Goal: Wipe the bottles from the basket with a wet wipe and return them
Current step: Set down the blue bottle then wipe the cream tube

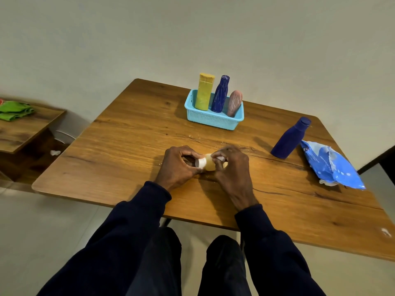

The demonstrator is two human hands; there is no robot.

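A small pale yellow bottle with a white cap lies sideways between my hands over the middle of the table. My left hand grips its cap end. My right hand pinches a white wet wipe against the bottle's body. The light blue basket stands at the back with a yellow bottle, a dark blue bottle and a pink bottle upright in it. Another dark blue bottle stands on the table at the right.
A blue wet-wipe packet lies near the table's right edge, beside the dark blue bottle. The wooden table ends close to my knees. A lower side table at the left carries a green cloth.
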